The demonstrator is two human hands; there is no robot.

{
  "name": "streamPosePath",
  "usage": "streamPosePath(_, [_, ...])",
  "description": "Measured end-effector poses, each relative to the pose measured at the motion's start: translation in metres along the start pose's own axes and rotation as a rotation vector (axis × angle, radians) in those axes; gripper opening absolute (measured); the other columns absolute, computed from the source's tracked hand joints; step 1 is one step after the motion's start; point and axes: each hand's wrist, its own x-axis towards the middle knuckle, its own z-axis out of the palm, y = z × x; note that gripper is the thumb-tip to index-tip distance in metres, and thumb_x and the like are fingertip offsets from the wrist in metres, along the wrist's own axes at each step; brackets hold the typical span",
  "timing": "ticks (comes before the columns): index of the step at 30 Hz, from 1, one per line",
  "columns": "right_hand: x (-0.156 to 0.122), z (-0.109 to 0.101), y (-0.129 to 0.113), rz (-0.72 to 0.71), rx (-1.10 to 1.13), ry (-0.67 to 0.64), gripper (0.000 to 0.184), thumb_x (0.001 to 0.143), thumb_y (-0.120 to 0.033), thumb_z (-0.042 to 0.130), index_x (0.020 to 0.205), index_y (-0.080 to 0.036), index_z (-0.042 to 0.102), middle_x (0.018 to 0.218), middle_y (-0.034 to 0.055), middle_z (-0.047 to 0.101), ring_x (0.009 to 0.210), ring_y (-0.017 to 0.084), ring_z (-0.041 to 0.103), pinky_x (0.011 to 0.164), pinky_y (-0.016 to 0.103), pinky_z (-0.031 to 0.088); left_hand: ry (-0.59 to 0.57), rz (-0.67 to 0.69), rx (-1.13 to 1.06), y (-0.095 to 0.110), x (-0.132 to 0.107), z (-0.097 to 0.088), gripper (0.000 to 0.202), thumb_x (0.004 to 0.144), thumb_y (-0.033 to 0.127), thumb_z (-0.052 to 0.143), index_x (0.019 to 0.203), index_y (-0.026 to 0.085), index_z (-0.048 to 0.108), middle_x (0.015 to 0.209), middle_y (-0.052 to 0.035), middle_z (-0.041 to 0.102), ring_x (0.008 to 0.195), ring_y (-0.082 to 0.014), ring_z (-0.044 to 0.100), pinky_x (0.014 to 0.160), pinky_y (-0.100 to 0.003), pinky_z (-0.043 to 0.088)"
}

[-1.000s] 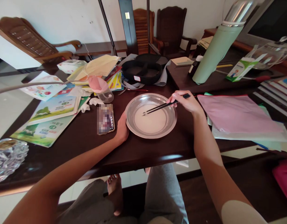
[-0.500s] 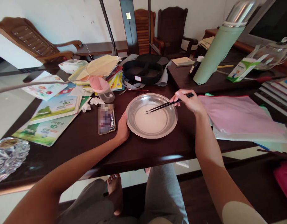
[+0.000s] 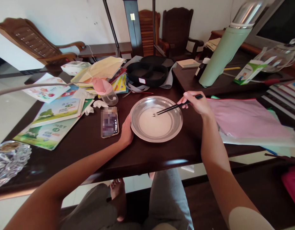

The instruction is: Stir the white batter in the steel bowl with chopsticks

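Note:
A round metal bowl (image 3: pixel 134 131) stands on the dark wooden table, with a whitish liquid (image 3: pixel 155 126) covering its bottom. My left hand (image 3: pixel 126 131) grips the bowl's left rim; part of its fingers is hidden at the bowl's edge. Black chopsticks (image 3: pixel 170 108) are pinched in my right hand (image 3: pixel 193 101) over the bowl's right side. Their tips, close together, are at the far part of the liquid; whether they dip in I cannot tell. A phone (image 3: pixel 110 122) lies just left of my left hand.
Booklets (image 3: pixel 55 123) and a pink-lidded cup (image 3: pixel 106 92) are at left, a cut-glass dish (image 3: pixel 13 163) at the near left. Behind the bowl sits a black bag (image 3: pixel 147 73). A green thermos (image 3: pixel 225 52) and a pink folder (image 3: pixel 248 116) are on the right.
My right hand has shifted slightly to the right, and the chopstick tips have moved a little right with it. My left hand and the bowl stay in place.

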Motion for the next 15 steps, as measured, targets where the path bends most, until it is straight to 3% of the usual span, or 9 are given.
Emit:
streamPosePath(2, [-0.001,-0.006,-0.001,0.023,0.022,0.022,0.07,0.076,-0.085,0.099,0.057,-0.022,0.076,0.061,0.008,0.079,0.045,0.013,0.06,0.043,0.027,0.045,0.007,-0.029,-0.041,0.0,0.0,0.0,0.061,0.112,0.065,0.056,0.154,0.028,0.079,0.176,-0.0047,0.07,0.173,-0.0333,0.056,0.151,-0.055,0.035])
streamPosePath(4, [-0.002,-0.005,-0.002,0.068,0.035,-0.04,0.071,0.075,-0.086,0.099,0.056,-0.021,0.075,0.06,0.0083,0.078,0.044,0.014,0.059,0.042,0.027,0.044,0.011,-0.035,-0.038,0.001,0.0,0.0,0.061,0.112,0.066,0.057,0.153,0.028,0.08,0.176,-0.0048,0.07,0.174,-0.0343,0.055,0.151,-0.056,0.035])
streamPosePath(8, [-0.003,0.009,-0.001,0.085,0.009,-0.189,0.069,0.078,-0.085,0.098,0.064,-0.02,0.08,0.071,0.0101,0.084,0.053,0.016,0.069,0.051,0.028,0.054,0.025,-0.044,-0.074,0.001,0.0,0.001,0.059,0.11,0.067,0.06,0.148,0.028,0.082,0.173,-0.0042,0.072,0.172,-0.036,0.056,0.151,-0.058,0.034])
streamPosePath(11, [-0.001,0.007,0.0,0.022,-0.022,-0.121,0.067,0.08,-0.084,0.097,0.066,-0.021,0.081,0.074,0.0099,0.085,0.057,0.016,0.071,0.054,0.028,0.056,0.029,-0.058,-0.083,0.003,0.0,0.001,0.06,0.108,0.068,0.061,0.148,0.028,0.082,0.173,-0.004,0.072,0.172,-0.0359,0.057,0.151,-0.058,0.036])
streamPosePath(15, [-0.001,-0.009,-0.002,0.025,0.003,-0.021,0.07,0.079,-0.084,0.098,0.06,-0.021,0.076,0.064,0.0085,0.08,0.047,0.013,0.062,0.044,0.027,0.047,0.024,-0.047,-0.052,0.005,-0.001,0.001,0.06,0.109,0.067,0.06,0.148,0.028,0.083,0.173,-0.0042,0.073,0.173,-0.0355,0.056,0.151,-0.056,0.034])
